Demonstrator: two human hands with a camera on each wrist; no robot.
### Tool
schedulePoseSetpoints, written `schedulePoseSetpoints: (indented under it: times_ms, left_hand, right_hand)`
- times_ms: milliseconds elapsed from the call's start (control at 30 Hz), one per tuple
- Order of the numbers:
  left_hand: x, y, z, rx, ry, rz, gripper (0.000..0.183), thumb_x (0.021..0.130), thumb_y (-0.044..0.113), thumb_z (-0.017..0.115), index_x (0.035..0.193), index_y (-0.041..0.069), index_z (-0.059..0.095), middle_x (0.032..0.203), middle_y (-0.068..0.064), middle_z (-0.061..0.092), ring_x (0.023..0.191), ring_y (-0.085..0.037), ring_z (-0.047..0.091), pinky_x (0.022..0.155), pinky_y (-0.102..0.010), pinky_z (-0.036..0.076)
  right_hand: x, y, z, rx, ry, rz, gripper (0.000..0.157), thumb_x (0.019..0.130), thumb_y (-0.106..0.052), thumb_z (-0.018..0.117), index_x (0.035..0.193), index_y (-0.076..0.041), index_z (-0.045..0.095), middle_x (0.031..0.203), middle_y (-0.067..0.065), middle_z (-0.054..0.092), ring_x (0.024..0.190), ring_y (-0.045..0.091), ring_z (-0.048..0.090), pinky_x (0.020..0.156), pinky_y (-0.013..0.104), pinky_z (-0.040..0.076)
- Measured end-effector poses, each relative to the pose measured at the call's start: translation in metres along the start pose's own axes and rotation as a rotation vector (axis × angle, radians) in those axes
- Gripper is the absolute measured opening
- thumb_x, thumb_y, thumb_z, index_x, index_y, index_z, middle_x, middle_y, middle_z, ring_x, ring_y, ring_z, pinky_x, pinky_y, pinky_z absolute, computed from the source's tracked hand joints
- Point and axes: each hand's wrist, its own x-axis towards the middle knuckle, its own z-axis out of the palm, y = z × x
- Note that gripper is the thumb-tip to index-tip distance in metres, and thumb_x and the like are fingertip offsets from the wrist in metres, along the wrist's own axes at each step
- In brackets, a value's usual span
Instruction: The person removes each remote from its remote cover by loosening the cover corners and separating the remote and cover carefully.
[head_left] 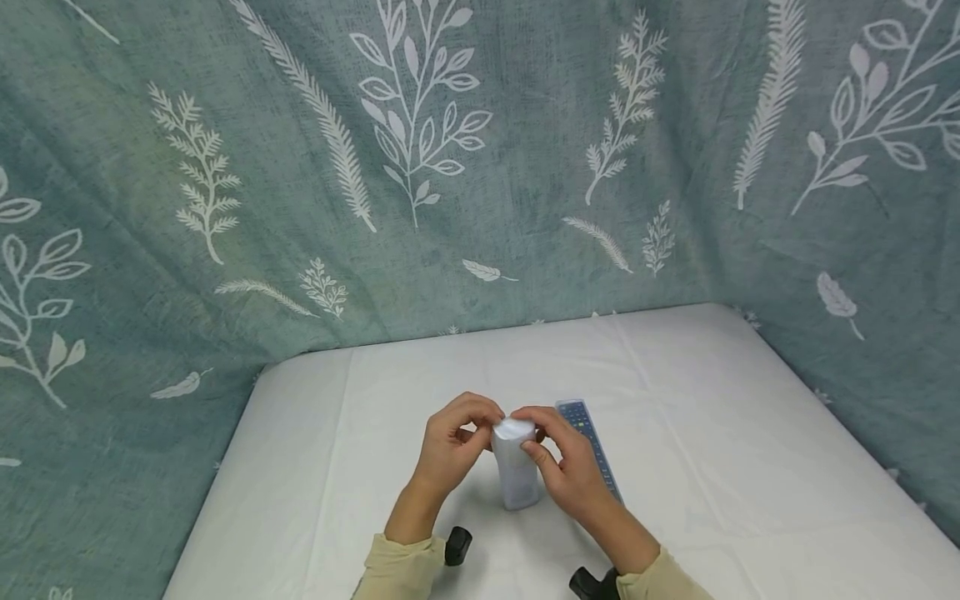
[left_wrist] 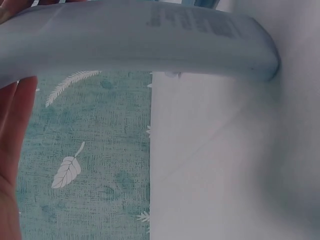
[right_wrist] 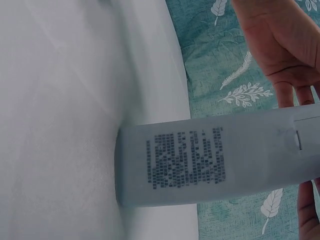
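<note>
pale grey-white bottle (head_left: 519,479): stood upright on the white-covered table (head_left: 390,392), between both hands; top end under the fingers.
bottle side: dark printed block (right_wrist: 186,158) low on it, cap seam with small notch (right_wrist: 299,140) near the top.
left hand (head_left: 450,446): fingers bent, thumb and fingertips pinched the bottle's upper rim from the left.
right hand (head_left: 570,471): curled at the top from the right, thumb on near side, fingertips at top edge.
blue strip (head_left: 588,433): lay on table right of bottle, partly behind right hand; rows of small marks, kind unclear.
black pieces (head_left: 458,546): one by each wrist.
sleeves (head_left: 405,567): pale yellow.
backdrop (head_left: 525,125): teal fabric, white leaf prints.
</note>
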Motion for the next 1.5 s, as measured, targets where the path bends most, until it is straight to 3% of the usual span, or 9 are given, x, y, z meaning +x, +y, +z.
schedulePoseSetpoints:
  times_ms: [167,433,533,1067,1233,1500]
  left_hand:
    - [-0.001,0.003,-0.005,0.048,-0.026,0.013,0.022,0.087,-0.017,0.058,0.097,0.001,0.067,0.096,-0.019,0.068,0.070,-0.028,0.064,0.050,-0.029,0.058]
    - [0.004,0.005,-0.017,0.035,-0.130,0.038,0.014,0.093,-0.005,0.063,0.102,0.003,0.071,0.095,-0.015,0.070,0.072,-0.023,0.070,0.056,-0.027,0.060]
    - [0.007,0.007,-0.021,0.059,-0.163,0.039,0.012,0.094,-0.002,0.064,0.101,0.004,0.072,0.093,-0.013,0.071,0.072,-0.020,0.071,0.057,-0.027,0.060]
    - [0.011,0.014,-0.019,0.088,-0.252,-0.089,0.008,0.100,0.004,0.057,0.105,0.003,0.062,0.099,-0.014,0.064,0.081,-0.024,0.071,0.061,-0.026,0.061]
    - [0.008,0.015,-0.015,0.118,-0.210,-0.057,0.008,0.100,0.002,0.054,0.105,0.002,0.060,0.099,-0.014,0.063,0.082,-0.024,0.070,0.061,-0.025,0.061]
    - [-0.001,0.008,-0.003,0.164,-0.038,0.056,0.013,0.095,-0.008,0.059,0.101,0.001,0.064,0.098,-0.015,0.067,0.073,-0.025,0.069,0.056,-0.023,0.059]
  right_hand:
    - [0.001,-0.002,-0.001,-0.004,-0.008,0.016,0.042,0.089,0.007,0.066,0.128,-0.009,0.060,0.120,0.010,0.066,0.095,0.010,0.059,0.078,0.024,0.050]
    - [0.002,-0.002,-0.001,-0.004,-0.012,-0.010,0.042,0.088,0.008,0.066,0.127,-0.008,0.059,0.119,0.009,0.066,0.093,0.009,0.058,0.077,0.029,0.050]
    - [0.003,-0.002,-0.001,0.011,-0.015,-0.012,0.043,0.088,0.009,0.066,0.127,-0.008,0.060,0.119,0.010,0.066,0.093,0.009,0.058,0.077,0.026,0.050]
    - [0.003,0.003,0.000,0.006,0.002,-0.014,0.042,0.086,0.010,0.067,0.124,-0.007,0.061,0.115,0.008,0.067,0.091,0.009,0.058,0.077,0.022,0.049]
    - [0.003,0.002,0.002,0.005,0.000,-0.014,0.043,0.088,0.009,0.066,0.126,-0.007,0.060,0.116,0.008,0.066,0.091,0.009,0.058,0.078,0.021,0.049]
    - [0.004,-0.002,-0.002,-0.040,-0.001,-0.011,0.043,0.088,0.007,0.067,0.128,-0.008,0.060,0.120,0.010,0.067,0.094,0.010,0.061,0.077,0.025,0.052]
